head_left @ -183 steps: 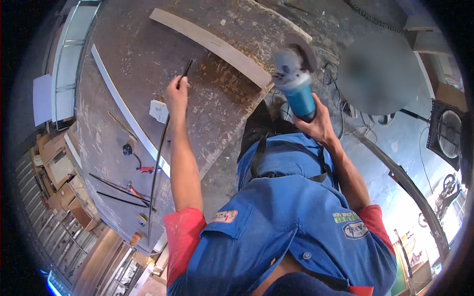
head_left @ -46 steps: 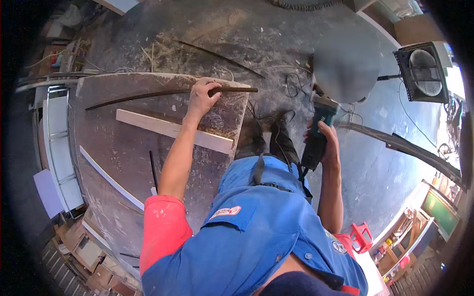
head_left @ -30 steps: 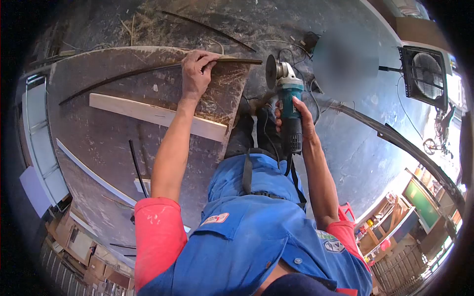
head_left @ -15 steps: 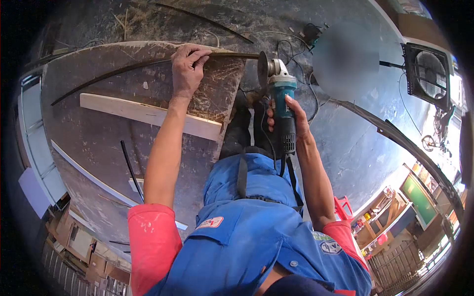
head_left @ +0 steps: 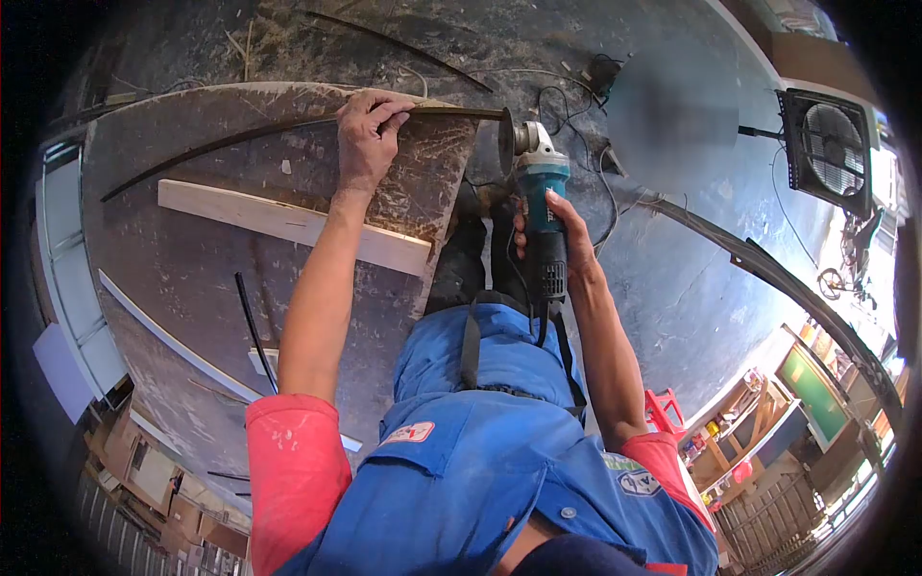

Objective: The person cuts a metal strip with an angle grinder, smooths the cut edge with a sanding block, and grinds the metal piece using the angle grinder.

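Note:
My right hand (head_left: 562,233) is wrapped round the body of a teal and black angle grinder (head_left: 546,197). The grinder's disc (head_left: 506,142) stands edge-on at the right end of a long, thin dark strip (head_left: 240,137); whether disc and strip touch, I cannot tell. Fingers of my left hand (head_left: 370,134) pinch that strip near its right end, above the worn table (head_left: 317,173). The strip reaches across to the table's left side. Below my left hand, a pale wooden board (head_left: 293,223) lies on the tabletop, partly behind my forearm.
A black fan (head_left: 828,144) stands at right. Cables (head_left: 567,115) trail over the floor beyond the grinder. Another dark strip (head_left: 399,48) lies past the table. A short black strip (head_left: 254,326) and a long white strip (head_left: 178,336) are at left. A long dark beam (head_left: 768,264) curves along the right.
The grinder has shifted slightly left and downward in view with my right hand. My left hand keeps its pinch on the strip, nearly unmoved.

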The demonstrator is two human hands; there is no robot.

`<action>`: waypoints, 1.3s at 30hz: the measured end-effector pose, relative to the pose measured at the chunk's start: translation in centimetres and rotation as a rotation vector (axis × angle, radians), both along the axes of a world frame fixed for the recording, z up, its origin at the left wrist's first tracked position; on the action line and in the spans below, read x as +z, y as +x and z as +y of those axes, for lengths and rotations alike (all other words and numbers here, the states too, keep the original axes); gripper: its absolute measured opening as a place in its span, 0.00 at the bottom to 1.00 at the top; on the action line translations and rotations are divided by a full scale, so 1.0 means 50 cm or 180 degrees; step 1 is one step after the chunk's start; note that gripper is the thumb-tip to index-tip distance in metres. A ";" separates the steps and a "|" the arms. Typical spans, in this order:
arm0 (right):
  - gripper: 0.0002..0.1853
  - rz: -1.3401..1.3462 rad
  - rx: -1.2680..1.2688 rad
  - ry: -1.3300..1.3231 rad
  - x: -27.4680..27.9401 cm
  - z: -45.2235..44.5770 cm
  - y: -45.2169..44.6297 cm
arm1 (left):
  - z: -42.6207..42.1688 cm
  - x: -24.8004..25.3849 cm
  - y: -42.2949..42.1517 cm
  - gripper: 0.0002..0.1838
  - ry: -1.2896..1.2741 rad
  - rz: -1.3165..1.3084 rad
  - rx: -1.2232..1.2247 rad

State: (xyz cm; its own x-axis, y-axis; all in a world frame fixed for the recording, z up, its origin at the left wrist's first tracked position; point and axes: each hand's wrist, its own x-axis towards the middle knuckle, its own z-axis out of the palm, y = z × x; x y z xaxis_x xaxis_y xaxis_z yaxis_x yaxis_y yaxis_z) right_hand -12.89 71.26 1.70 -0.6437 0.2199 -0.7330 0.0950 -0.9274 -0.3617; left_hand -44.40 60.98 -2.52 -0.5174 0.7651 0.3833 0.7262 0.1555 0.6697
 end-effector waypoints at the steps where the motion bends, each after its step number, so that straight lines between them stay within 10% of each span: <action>1: 0.30 -0.0052 0.0007 -0.0010 0.000 0.000 -0.001 | 0.000 0.000 0.002 0.09 -0.0059 -0.0029 0.0068; 39: 0.28 -0.0066 -0.0284 0.0520 0.048 0.003 0.094 | -0.018 0.047 -0.009 0.09 -0.0728 0.0256 -0.0683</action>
